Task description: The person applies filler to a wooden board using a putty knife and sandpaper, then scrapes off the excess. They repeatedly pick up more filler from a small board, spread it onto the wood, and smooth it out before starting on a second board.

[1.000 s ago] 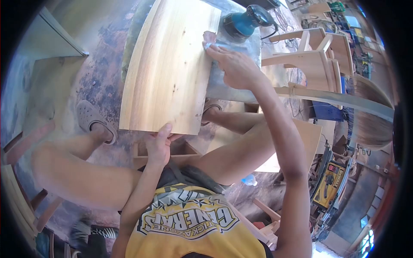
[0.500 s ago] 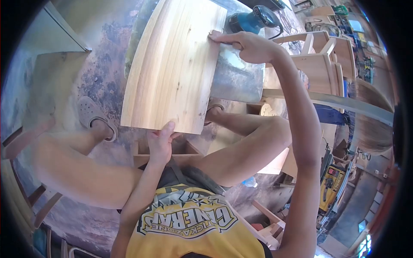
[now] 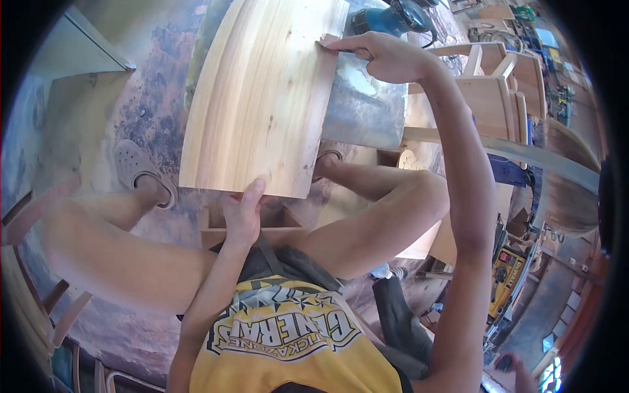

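Observation:
A pale wooden board (image 3: 255, 111) with straight grain lies tilted in front of me, its far part over a worn, grey-blue surface (image 3: 367, 111). My left hand (image 3: 242, 215) grips the near edge, thumb on top and fingers underneath. At the right long edge, my right hand (image 3: 390, 57) has its extended forefinger at the board's rim and its other fingers curled. Part of its grip is hidden. A blue power sander (image 3: 386, 19) stands just beyond the right hand.
An open wooden box (image 3: 282, 219) is between my legs. Wooden furniture frames (image 3: 488, 98) stand to the right, near a yellow machine (image 3: 504, 278). Another person's dark-trousered leg (image 3: 400, 314) is close at my right side. A grey clog (image 3: 134, 167) is on my left foot.
The board and both hands have shifted slightly, with the right hand a little farther up the view. Another person's leg and hand have appeared at the lower right.

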`<action>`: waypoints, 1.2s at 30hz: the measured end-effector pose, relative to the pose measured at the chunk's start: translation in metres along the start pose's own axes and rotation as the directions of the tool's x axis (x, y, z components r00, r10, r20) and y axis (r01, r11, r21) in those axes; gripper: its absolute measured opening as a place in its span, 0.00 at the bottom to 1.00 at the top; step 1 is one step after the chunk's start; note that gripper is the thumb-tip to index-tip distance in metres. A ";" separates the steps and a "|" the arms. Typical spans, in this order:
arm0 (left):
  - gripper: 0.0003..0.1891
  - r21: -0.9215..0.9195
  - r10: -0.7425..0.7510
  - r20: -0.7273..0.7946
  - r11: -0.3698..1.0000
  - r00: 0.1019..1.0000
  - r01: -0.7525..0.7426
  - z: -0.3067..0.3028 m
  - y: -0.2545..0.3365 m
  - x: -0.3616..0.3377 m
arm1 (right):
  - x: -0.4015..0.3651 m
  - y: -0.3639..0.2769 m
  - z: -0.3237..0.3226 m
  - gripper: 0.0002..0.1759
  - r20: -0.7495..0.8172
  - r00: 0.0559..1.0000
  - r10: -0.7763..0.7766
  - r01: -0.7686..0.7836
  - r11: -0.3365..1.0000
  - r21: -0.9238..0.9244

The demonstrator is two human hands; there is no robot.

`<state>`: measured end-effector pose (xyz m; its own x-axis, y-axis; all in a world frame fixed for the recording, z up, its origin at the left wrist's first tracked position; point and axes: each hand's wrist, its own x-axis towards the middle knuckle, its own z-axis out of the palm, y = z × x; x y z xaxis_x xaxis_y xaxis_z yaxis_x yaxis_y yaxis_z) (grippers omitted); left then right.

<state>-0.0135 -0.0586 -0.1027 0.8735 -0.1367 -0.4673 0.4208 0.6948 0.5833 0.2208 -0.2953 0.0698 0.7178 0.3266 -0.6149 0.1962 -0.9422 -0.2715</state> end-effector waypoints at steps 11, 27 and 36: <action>0.23 0.009 0.049 -0.007 0.999 0.999 -0.049 0.004 0.002 0.001 | -0.055 -0.039 0.059 0.43 -0.278 0.960 0.018 -0.019 1.000 -0.001; 0.23 0.017 0.017 0.014 1.000 1.000 -0.017 0.001 0.001 0.001 | -0.044 -0.022 0.038 0.45 -0.205 0.979 0.019 -0.032 0.998 -0.057; 0.24 0.023 0.054 0.020 0.998 0.998 -0.054 0.005 0.000 0.005 | -0.048 -0.028 0.003 0.45 0.227 0.971 -0.077 0.076 0.997 0.013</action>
<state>-0.0085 -0.0625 -0.1018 0.8996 -0.1134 -0.4218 0.3784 0.6847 0.6229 0.1787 -0.2844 0.1049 0.5304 0.4061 -0.7442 0.2414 -0.9138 -0.3266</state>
